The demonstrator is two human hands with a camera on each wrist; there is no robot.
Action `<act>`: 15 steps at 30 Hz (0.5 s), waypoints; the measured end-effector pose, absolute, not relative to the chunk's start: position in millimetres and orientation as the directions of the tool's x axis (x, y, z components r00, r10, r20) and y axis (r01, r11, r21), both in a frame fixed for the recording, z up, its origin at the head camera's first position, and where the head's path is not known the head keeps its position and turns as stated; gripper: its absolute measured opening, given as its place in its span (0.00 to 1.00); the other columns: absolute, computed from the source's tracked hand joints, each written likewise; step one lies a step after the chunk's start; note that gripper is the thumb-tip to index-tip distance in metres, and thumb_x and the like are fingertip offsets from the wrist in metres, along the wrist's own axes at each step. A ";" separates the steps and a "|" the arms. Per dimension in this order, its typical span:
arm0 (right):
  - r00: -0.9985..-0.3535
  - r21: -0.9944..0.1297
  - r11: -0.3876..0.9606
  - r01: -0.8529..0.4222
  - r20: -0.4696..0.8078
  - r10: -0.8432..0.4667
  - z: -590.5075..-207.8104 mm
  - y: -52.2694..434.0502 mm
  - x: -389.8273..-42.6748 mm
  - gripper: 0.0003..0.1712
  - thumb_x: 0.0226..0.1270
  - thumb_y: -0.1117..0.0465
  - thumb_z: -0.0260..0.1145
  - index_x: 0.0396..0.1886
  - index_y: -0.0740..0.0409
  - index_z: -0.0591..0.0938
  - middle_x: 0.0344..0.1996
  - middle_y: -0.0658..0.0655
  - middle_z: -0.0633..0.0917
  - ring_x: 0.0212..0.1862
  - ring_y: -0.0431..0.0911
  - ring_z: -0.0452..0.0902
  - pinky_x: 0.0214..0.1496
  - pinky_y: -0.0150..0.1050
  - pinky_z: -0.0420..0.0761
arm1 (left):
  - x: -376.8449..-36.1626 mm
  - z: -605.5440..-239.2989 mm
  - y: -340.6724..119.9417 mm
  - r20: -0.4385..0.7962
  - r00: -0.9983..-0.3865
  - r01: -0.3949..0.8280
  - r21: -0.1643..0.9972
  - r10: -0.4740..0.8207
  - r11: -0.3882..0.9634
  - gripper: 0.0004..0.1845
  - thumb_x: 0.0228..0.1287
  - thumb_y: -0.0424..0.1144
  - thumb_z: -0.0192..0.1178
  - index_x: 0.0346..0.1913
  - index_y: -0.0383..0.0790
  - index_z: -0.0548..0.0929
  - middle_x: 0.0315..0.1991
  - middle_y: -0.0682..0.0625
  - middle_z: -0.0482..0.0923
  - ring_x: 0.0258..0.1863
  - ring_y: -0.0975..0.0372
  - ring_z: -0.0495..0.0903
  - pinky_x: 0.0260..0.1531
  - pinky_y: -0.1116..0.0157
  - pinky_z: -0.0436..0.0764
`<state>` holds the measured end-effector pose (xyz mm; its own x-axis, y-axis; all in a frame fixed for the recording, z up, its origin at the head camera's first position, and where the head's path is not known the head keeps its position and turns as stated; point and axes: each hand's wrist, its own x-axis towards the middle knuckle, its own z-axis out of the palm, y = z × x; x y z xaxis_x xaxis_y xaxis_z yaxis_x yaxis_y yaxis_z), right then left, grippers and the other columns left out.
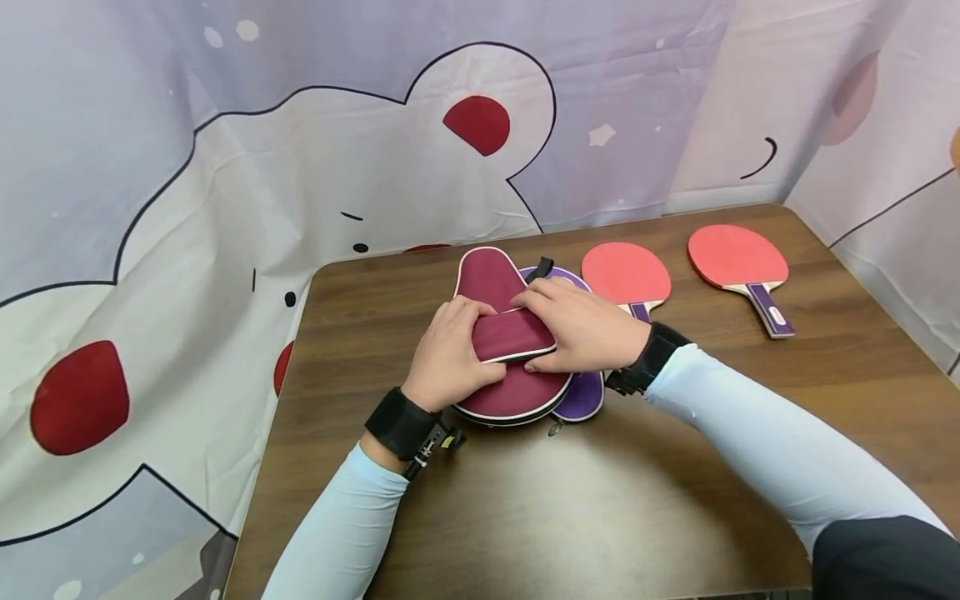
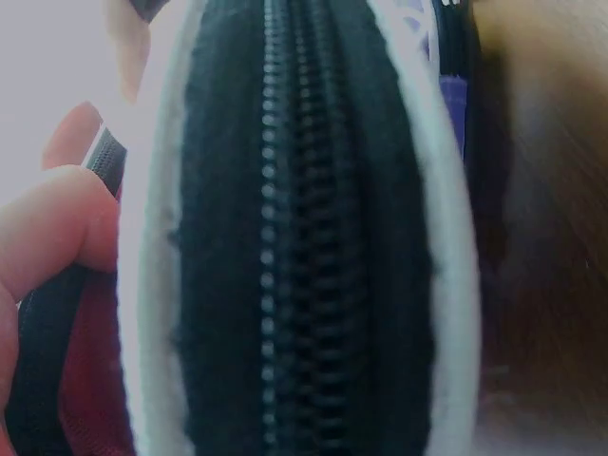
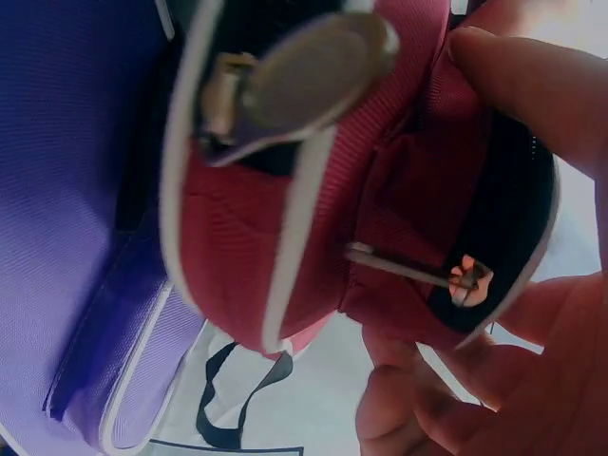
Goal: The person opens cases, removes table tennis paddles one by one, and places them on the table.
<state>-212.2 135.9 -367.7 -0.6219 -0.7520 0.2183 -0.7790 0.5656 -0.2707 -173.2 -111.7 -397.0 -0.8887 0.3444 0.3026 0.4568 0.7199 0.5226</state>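
A maroon table tennis paddle case (image 1: pixel 521 392) with white piping lies on the table, its narrow end pointing away. Its raised front pocket (image 1: pixel 513 335) is between my hands. My left hand (image 1: pixel 453 354) grips the pocket's left side, fingers over the far edge and thumb at the near edge. On the other side, my right hand (image 1: pixel 581 329) holds the pocket the same way. The case's black zipper (image 2: pixel 304 237) fills the left wrist view. Two metal zipper pulls, a large one (image 3: pixel 318 76) and a slim one (image 3: pixel 399 264), show in the right wrist view.
A purple paddle case (image 1: pixel 581 398) lies partly under the maroon one, to its right. Two red paddles rest at the back right, one nearer (image 1: pixel 626 271) and one farther right (image 1: pixel 738 254). A printed curtain (image 1: pixel 300 183) hangs behind the wooden table (image 1: pixel 570 517).
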 end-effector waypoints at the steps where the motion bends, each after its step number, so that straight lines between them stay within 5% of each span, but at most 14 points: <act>1: -0.621 -0.269 0.566 -0.779 0.212 -0.754 -368.1 135.6 -212.5 0.45 0.57 0.44 0.85 0.69 0.60 0.80 0.57 0.56 0.81 0.57 0.53 0.76 0.59 0.49 0.80 | -173.2 -397.2 -109.6 0.301 -0.889 0.457 0.523 0.346 0.719 0.34 0.47 0.43 0.80 0.59 0.39 0.82 0.53 0.49 0.78 0.53 0.54 0.74 0.50 0.54 0.78; 15: -0.652 -0.241 0.611 -0.754 0.172 -0.738 -370.6 141.8 -207.2 0.34 0.55 0.48 0.82 0.56 0.61 0.81 0.49 0.55 0.79 0.50 0.51 0.77 0.52 0.48 0.82 | -170.3 -403.3 -96.2 0.286 -0.877 0.480 0.542 0.386 0.690 0.34 0.52 0.44 0.81 0.61 0.40 0.81 0.55 0.49 0.78 0.54 0.55 0.74 0.51 0.54 0.79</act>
